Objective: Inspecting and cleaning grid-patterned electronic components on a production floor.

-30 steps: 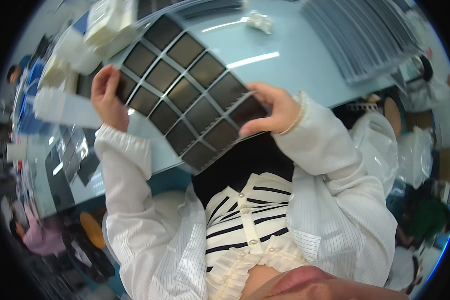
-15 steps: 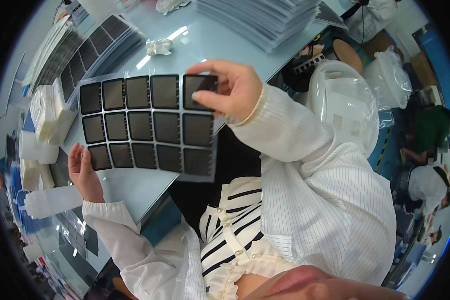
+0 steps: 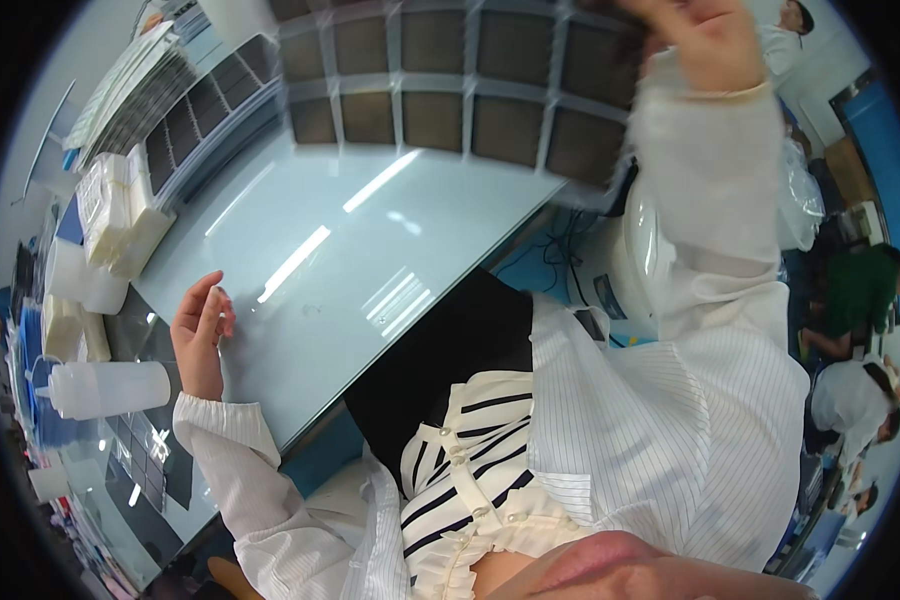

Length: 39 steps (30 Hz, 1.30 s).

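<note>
My right hand point(image 3: 710, 45) is closed on the right end of a clear plastic sheet point(image 3: 460, 85) that carries rows of dark square panels. The sheet is raised at the top of the head view, tilted and blurred, and its far edge runs out of the picture. Over the left part of the glossy pale table point(image 3: 320, 290), my left hand point(image 3: 205, 325) is empty, its fingers loosely bent and apart. A white squeeze bottle point(image 3: 110, 388) stands close to my left wrist.
At the far left lies a stack of similar dark-panelled sheets point(image 3: 210, 110), with packs of white wipes point(image 3: 115, 215) in front. A white round tub point(image 3: 645, 265) stands right of the table, near black cables point(image 3: 568, 245). People point(image 3: 850, 395) sit further right.
My right hand has lifted the sheet up and away to the far right. My left hand has let go of the sheet's corner and stays near the table's left side.
</note>
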{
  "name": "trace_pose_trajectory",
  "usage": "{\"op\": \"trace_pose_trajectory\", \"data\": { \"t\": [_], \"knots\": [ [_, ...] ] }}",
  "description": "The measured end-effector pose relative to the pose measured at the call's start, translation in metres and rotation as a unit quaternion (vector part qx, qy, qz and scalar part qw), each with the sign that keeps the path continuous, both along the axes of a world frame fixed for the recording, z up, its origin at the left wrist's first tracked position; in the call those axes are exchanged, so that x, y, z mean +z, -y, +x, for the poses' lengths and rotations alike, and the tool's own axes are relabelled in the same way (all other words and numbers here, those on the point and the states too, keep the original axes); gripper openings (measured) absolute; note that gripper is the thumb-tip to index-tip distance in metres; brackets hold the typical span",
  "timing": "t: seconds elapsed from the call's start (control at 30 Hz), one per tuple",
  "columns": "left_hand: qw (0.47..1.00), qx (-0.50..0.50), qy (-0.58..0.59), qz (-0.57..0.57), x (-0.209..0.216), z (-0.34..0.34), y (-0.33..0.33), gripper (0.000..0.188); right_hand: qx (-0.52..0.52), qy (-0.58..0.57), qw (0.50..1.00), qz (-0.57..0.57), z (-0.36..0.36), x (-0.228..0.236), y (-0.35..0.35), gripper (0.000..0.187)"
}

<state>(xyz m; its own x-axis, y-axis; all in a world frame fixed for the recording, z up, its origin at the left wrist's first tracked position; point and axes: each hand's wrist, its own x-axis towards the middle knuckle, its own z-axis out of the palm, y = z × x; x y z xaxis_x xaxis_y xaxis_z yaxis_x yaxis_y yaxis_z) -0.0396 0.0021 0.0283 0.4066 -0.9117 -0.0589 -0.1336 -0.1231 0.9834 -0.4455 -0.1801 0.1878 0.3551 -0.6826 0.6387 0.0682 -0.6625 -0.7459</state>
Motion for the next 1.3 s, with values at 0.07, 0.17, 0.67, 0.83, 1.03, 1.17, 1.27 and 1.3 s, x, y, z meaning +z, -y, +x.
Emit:
{"op": "trace_pose_trajectory", "data": {
  "t": [0.07, 0.17, 0.67, 0.83, 1.03, 1.17, 1.27, 1.3],
  "knots": [
    [1.000, 0.003, 0.004, 0.003, 0.003, 0.000, -0.001, 0.029, -0.050, 0.014, 0.998, -0.041, -0.034, 0.025, 0.041, 0.030],
    [1.000, -0.004, -0.005, 0.005, 0.000, 0.002, -0.001, 0.029, -0.163, 0.033, 0.986, -0.030, -0.056, 0.048, 0.076, 0.030],
    [0.998, -0.034, 0.020, 0.042, -0.001, 0.003, -0.001, 0.025, -0.144, -0.022, 0.981, 0.125, -0.181, 0.035, 0.236, 0.029],
    [0.997, -0.046, 0.028, 0.048, -0.001, 0.003, 0.003, 0.025, -0.405, -0.229, 0.885, 0.031, -0.141, 0.044, 0.201, 0.034],
    [0.996, -0.042, 0.048, 0.060, -0.003, 0.004, -0.001, 0.025, -0.639, -0.191, 0.586, -0.459, -0.102, -0.007, 0.151, 0.041],
    [0.996, -0.042, 0.059, 0.055, -0.004, 0.003, 0.003, 0.025, -0.501, -0.114, 0.763, -0.391, -0.092, -0.030, 0.162, 0.038],
    [0.996, -0.039, 0.056, 0.055, -0.005, 0.005, 0.000, 0.025, -0.474, -0.130, 0.823, -0.286, -0.083, -0.029, 0.158, 0.041],
    [0.996, -0.038, 0.055, 0.056, -0.005, 0.006, -0.001, 0.025, -0.467, -0.122, 0.830, -0.281, -0.080, -0.028, 0.154, 0.043]
  ]
}}
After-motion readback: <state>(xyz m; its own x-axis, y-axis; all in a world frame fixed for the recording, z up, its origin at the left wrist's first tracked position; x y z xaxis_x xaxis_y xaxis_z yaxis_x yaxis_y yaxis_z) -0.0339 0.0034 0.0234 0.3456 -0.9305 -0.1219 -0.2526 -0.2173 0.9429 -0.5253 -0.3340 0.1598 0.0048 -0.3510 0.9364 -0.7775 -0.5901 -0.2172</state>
